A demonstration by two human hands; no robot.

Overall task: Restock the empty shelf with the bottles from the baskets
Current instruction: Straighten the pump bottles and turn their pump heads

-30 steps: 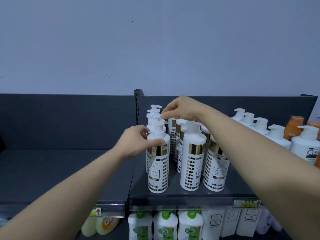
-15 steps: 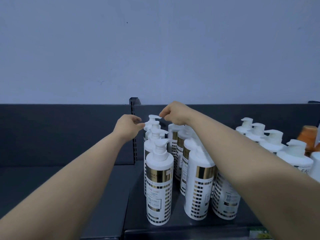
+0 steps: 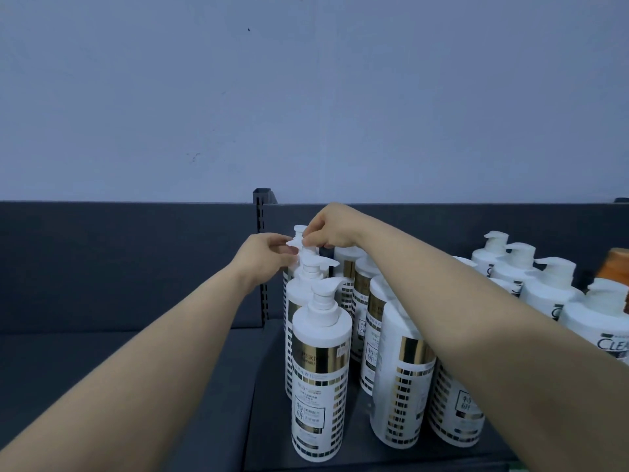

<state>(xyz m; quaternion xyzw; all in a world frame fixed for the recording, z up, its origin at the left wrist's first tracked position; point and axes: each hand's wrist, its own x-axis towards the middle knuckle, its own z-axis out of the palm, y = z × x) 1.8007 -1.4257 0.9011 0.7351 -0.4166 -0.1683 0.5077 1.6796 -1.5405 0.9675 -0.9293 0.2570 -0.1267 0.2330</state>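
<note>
Several white pump bottles with gold checker labels stand in rows on the dark shelf [image 3: 258, 420]. The front bottle [image 3: 320, 369] of the left row stands untouched. Both my hands reach to the back of that row. My left hand [image 3: 262, 258] pinches the white pump head of a rear bottle [image 3: 301, 247] from the left. My right hand [image 3: 332, 226] pinches the same pump from above and the right. My right forearm crosses over the middle row and hides those bottles' tops.
To the right stands a row of white pump bottles [image 3: 544, 287] with a dark logo, and an orange bottle [image 3: 616, 267] at the far right. A slotted upright post [image 3: 261, 212] divides the shelf; the dark bay [image 3: 102, 352] to its left holds nothing visible.
Both hands have closed in on the rear pump of the left row; the left hand, apart from it before, now touches it. The view has moved closer to the shelf.
</note>
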